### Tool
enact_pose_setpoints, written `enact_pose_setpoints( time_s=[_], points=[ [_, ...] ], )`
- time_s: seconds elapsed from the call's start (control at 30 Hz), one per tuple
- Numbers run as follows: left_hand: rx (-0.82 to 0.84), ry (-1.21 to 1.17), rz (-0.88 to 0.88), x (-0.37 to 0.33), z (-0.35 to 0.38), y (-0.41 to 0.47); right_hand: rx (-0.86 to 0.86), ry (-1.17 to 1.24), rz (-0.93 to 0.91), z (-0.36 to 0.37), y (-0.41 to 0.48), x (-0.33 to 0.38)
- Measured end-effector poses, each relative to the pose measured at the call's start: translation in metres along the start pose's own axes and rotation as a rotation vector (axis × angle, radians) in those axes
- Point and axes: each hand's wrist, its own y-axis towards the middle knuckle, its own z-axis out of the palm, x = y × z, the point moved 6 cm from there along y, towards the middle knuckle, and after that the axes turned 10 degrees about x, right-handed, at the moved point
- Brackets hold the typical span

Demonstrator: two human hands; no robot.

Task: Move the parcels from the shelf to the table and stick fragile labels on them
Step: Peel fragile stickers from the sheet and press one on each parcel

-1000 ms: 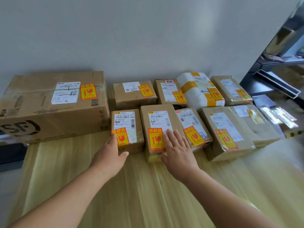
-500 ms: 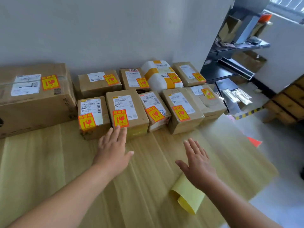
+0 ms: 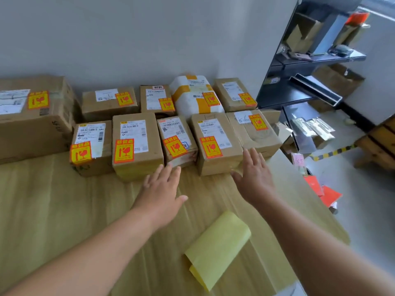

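Reaching over the tabletop (image 3: 64, 210): both hands, palms down, holding nothing. Left hand (image 3: 160, 193): fingers (image 3: 168, 174) straight, slightly apart, tips just short of the front row of parcels (image 3: 139, 169). Right hand (image 3: 254, 178): fingers (image 3: 250, 159) straight, splayed, tips at the near corner of the fourth in that row; contact unclear. Parcels sit in two rows against the wall, large carton (image 3: 32, 129) at left. Each shows a yellow-and-red fragile label (image 3: 124, 151). Yellow backing sheet (image 3: 218, 248), curled, lies on the tabletop nearer the person. Dark shelf (image 3: 310, 60) at right.
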Motion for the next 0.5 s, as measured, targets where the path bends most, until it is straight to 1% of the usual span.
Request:
enact_pose_setpoints(
  time_s=[0.13,0.3,0.4,0.5],
  points=[
    [-0.077,0.043,-0.028,-0.041,-0.005,0.052,0.045,-0.061,-0.058,-0.014,0.048,-0.029],
    [-0.1,0.191,-0.045,-0.086,-0.007,0.115,0.124,-0.135,-0.006,-0.021,0.104,-0.087],
    [-0.095,0.268,-0.065,-0.097,-0.001,0.144,0.164,-0.157,0.013,-0.017,0.132,-0.116],
    [-0.092,0.295,-0.097,-0.1,0.006,0.162,0.184,-0.197,-0.06,-0.009,0.151,-0.128]
  ],
)
